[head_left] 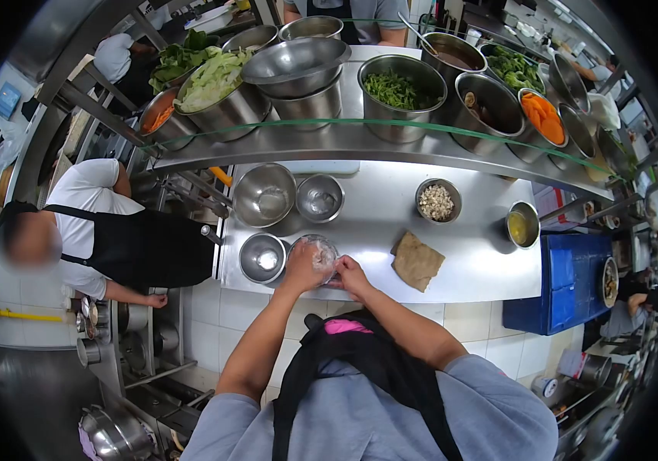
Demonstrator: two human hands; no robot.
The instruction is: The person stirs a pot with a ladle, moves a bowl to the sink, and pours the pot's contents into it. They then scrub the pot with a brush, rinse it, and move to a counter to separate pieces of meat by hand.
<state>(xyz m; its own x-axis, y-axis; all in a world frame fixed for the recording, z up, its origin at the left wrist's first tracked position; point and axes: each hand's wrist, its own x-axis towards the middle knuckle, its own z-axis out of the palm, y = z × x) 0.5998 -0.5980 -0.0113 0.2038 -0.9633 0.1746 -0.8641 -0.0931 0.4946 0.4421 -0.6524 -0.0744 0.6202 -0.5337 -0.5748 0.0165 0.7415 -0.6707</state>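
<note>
A small bowl (pixel 332 250) with pale, whitish contents stands at the table's front edge, left of the middle. My left hand (pixel 303 267) reaches into it from the left, fingers curled down among the pale contents; what they grip is hidden. At the bowl's right rim, my right hand (pixel 353 277) is closed on the edge. Just left of my left hand sits an empty metal bowl (pixel 262 257). Behind are a larger metal bowl (pixel 264 195) and a smaller one (pixel 320 197).
On the steel table (pixel 375 207) lie a folded brown cloth (pixel 417 261), a bowl of chopped pale pieces (pixel 437 201) and a bowl of yellow liquid (pixel 522 226). A shelf (pixel 329 146) with several vegetable pots crosses above. A person in a black apron (pixel 148 246) stands left; a blue crate (pixel 567 280) is right.
</note>
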